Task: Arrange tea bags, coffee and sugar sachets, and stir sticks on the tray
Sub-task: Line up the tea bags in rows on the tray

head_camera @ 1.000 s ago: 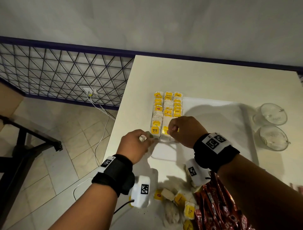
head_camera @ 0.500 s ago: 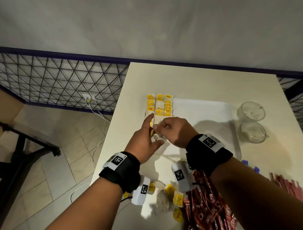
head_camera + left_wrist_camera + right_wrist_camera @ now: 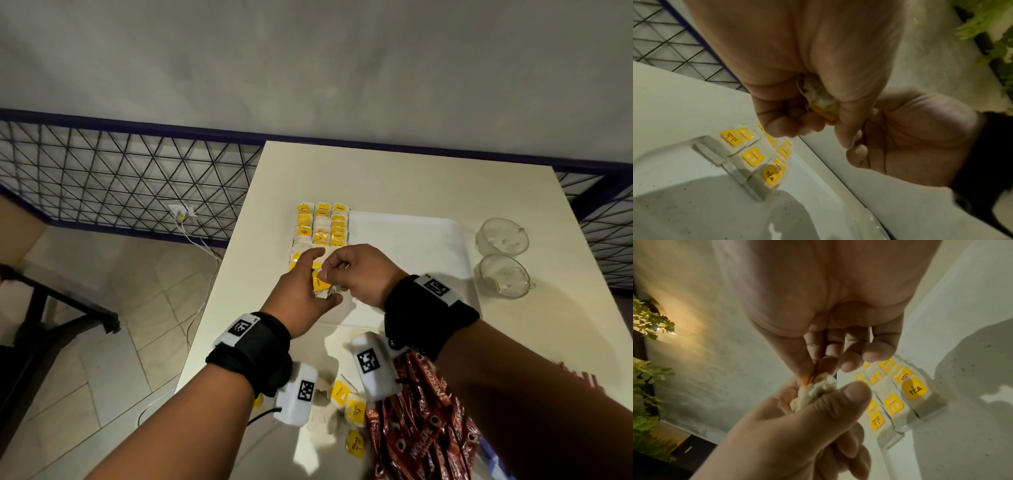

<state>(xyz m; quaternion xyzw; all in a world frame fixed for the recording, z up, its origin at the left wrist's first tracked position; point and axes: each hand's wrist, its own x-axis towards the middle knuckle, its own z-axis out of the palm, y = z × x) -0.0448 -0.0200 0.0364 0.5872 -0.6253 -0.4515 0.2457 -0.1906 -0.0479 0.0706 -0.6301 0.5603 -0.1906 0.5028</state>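
A white tray [image 3: 411, 240] lies on the table with tea bags [image 3: 322, 226] laid in three rows along its left side; their yellow tags [image 3: 914, 390] face up. Both hands meet just above the near end of those rows. My left hand [image 3: 325, 277] holds a crumpled tea bag [image 3: 321, 286] under its thumb [image 3: 851, 394], with the forefinger stretched out over the rows. My right hand [image 3: 334, 269] pinches the same tea bag [image 3: 813, 391] at its yellow tag between thumb and forefinger. The bag [image 3: 818, 100] hangs clear of the tray.
Loose tea bags [image 3: 354, 409] and a heap of red coffee sachets [image 3: 421, 421] lie at the table's near edge. Two glass cups [image 3: 501, 236] [image 3: 503, 275] stand right of the tray. The table's left edge drops to a tiled floor.
My left hand has moved right and forward to meet the right hand, and its forefinger has straightened. The right hand now pinches the tea bag that the left hand holds.
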